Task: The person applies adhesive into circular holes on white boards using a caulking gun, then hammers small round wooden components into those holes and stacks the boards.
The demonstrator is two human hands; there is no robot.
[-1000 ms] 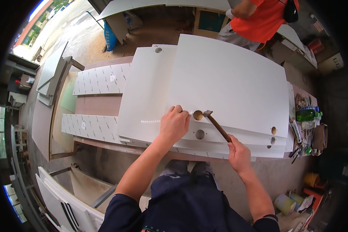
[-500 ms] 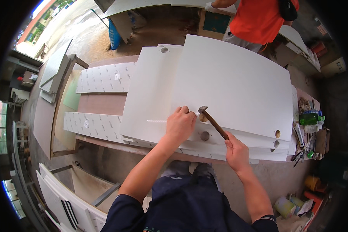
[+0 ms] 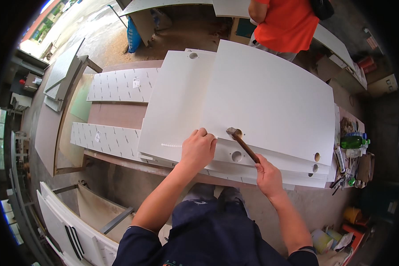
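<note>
My right hand [image 3: 269, 178] grips the wooden handle of a hammer [image 3: 246, 150]. Its metal head sits over or just above the round hole near the front edge of the upper white board [image 3: 270, 97]; whether it touches is unclear. To the left of the hammer, my left hand [image 3: 198, 148] is closed, fingertips pinched by the board's front left corner. Whatever is in that pinch is too small to make out. Beside this hand, a short row of small white pieces [image 3: 171, 145] lies on the lower white board [image 3: 173, 102].
Two patterned white strips [image 3: 119, 86] lie on the bench at left. Tools and a green bottle [image 3: 354, 142] crowd the right end. Across the bench stands a person in an orange shirt [image 3: 286, 26]. White panels [image 3: 71, 226] lean at lower left.
My left hand has drawn back a little to the left, away from the hole. The hammer head has dipped slightly toward the hole. The person in orange has shifted left.
</note>
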